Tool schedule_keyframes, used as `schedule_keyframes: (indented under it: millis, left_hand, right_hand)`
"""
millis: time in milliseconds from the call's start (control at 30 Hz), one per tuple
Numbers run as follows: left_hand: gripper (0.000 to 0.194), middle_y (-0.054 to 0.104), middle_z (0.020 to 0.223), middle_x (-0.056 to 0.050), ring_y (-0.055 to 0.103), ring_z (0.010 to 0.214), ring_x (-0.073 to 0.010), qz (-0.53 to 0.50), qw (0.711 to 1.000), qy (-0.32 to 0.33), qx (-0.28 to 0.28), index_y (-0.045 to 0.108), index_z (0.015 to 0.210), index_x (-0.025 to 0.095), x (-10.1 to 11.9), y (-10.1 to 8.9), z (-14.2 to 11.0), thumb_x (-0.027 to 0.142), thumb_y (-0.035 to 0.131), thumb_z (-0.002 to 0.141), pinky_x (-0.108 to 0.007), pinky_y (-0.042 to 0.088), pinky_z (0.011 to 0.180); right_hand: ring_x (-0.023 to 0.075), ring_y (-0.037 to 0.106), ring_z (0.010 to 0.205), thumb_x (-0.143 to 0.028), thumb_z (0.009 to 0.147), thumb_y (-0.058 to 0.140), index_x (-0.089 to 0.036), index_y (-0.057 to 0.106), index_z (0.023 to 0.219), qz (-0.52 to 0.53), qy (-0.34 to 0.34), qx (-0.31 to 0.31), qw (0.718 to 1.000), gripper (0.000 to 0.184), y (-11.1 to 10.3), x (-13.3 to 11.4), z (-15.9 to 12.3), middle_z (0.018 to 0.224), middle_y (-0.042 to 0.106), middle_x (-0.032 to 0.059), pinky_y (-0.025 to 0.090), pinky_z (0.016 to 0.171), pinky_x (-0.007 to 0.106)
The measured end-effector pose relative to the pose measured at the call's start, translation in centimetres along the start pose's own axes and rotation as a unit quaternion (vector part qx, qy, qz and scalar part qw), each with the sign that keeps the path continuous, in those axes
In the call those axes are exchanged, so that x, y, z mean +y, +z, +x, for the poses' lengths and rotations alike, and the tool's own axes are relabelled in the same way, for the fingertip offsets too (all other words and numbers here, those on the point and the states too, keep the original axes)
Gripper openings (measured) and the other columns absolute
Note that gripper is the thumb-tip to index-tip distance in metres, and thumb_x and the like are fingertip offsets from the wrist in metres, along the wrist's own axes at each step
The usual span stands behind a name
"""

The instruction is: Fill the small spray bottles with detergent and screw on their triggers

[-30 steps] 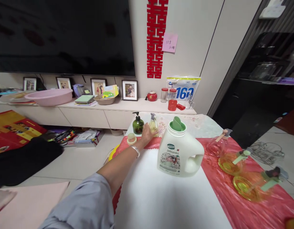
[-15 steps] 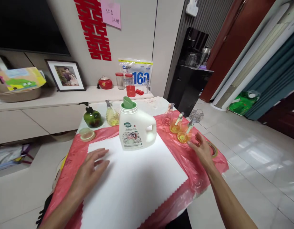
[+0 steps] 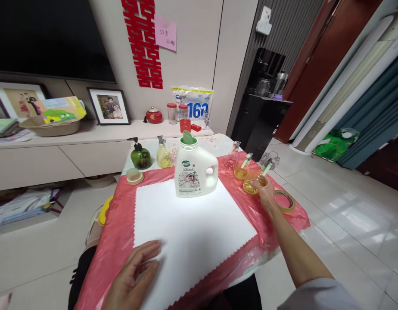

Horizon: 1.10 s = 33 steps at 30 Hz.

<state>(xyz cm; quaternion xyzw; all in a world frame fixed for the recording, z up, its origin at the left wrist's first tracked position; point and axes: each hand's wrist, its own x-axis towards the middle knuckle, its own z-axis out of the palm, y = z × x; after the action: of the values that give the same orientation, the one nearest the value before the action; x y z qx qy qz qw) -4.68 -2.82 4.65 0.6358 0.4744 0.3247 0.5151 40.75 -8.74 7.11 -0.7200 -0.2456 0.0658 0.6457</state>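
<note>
Left hand: grip apart, fingers curved, holding nothing, over the near left part of the white sheet.
Pale cap: on the red cover of the surface, beyond the sheet's far left corner.
Green pump bottle: upright, just behind the cap, with a black pump.
Clear spray bottle: right of the pump bottle, yellow liquid low inside.
White jug: upright at the sheet's far edge, green spout in its mouth, handle to the right.
Pink bottle: farthest back of three on the right side.
Yellow bottle: between pink and amber.
Amber bottle: nearest of the three, at the right hand's fingers.
Right hand: fingers at the amber bottle's body; whether the grip is clamped, I cannot tell.
Tape roll: flat, just right of this hand.
</note>
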Motion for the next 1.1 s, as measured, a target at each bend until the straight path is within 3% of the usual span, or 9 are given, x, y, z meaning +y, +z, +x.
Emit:
schedule_keyframes:
  millis: [167,367,533,633,733,833,933,1100]
  left_hand:
    - [0.052,0.07,0.123,-0.009,0.068,0.11,-0.0313,-0.019,1.0,0.018,-0.017,0.073,0.105,0.027,0.9,0.3,-0.1,0.069,0.065,0.075,-0.043,0.057,0.095]
    - [0.033,0.073,0.115,-0.007,0.07,0.104,-0.0274,0.014,0.993,0.052,-0.106,0.073,0.109,0.029,4.1,0.2,0.3,0.047,0.065,0.083,-0.041,0.057,0.093]
    - [0.029,0.074,0.113,-0.006,0.069,0.101,-0.0272,0.025,0.99,0.086,-0.105,0.073,0.108,0.03,7.4,0.7,0.2,0.043,0.062,0.083,-0.042,0.058,0.092]
    - [0.032,0.073,0.119,-0.006,0.066,0.112,-0.0288,0.005,0.987,0.127,-0.095,0.073,0.112,0.031,9.4,1.1,0.1,0.043,0.06,0.085,-0.045,0.054,0.099]
    - [0.039,0.069,0.129,-0.005,0.061,0.124,-0.0304,-0.029,0.981,0.163,-0.101,0.069,0.122,0.033,10.9,1.1,-0.3,0.046,0.059,0.087,-0.046,0.048,0.108]
    - [0.042,0.07,0.13,-0.005,0.061,0.124,-0.0312,-0.101,0.97,0.131,-0.179,0.067,0.127,0.033,11.1,0.6,-0.9,0.05,0.058,0.09,-0.045,0.049,0.108]
    - [0.046,0.073,0.124,-0.007,0.065,0.118,-0.0327,-0.2,0.945,0.037,-0.258,0.068,0.125,0.03,10.4,-0.1,-1.3,0.054,0.065,0.086,-0.046,0.052,0.103]
    - [0.044,0.078,0.105,-0.009,0.07,0.102,-0.0316,-0.281,0.928,-0.051,-0.238,0.076,0.109,0.025,10.0,-0.7,-1.8,0.052,0.079,0.074,-0.045,0.054,0.094]
  right_hand:
    - [0.0277,0.064,0.105,-0.046,0.061,0.084,-0.013,0.06,0.119,0.102,0.007,-0.104,0.989,0.071,-0.3,-3.7,-3.1,0.116,0.066,0.0136,0.051,0.096,0.042]
    - [0.0301,0.061,0.116,-0.036,0.065,0.085,-0.018,0.058,0.128,0.185,0.005,-0.23,0.955,0.07,1.0,-8.3,-8.4,0.128,0.061,0.013,0.05,0.102,0.045]
    - [0.0312,0.061,0.115,-0.036,0.065,0.086,-0.021,0.054,0.134,0.216,0.056,-0.35,0.91,0.077,2.8,-9.0,-13.3,0.124,0.063,0.012,0.053,0.098,0.046]
    - [0.0296,0.063,0.112,-0.037,0.062,0.088,-0.021,0.058,0.128,0.23,0.102,-0.405,0.879,0.075,3.9,-9.3,-16.7,0.12,0.065,0.0112,0.052,0.099,0.044]
    - [0.0273,0.063,0.106,-0.034,0.055,0.09,-0.019,0.06,0.123,0.215,0.126,-0.479,0.842,0.075,5.1,-10.0,-19.9,0.117,0.065,0.0086,0.054,0.09,0.037]
    - [0.0276,0.062,0.104,-0.026,0.052,0.088,-0.02,0.06,0.126,0.15,0.093,-0.545,0.819,0.08,5.8,-10.7,-22.5,0.113,0.065,0.0057,0.054,0.086,0.035]
    - [0.0284,0.059,0.112,-0.027,0.061,0.081,-0.023,0.06,0.13,0.075,0.059,-0.542,0.835,0.072,5.9,-11.0,-24.1,0.117,0.064,0.0051,0.052,0.095,0.036]
    - [0.0292,0.06,0.112,-0.028,0.061,0.08,-0.028,0.058,0.135,0.031,0.09,-0.532,0.841,0.077,5.8,-10.4,-25.3,0.121,0.063,0.0051,0.052,0.095,0.039]
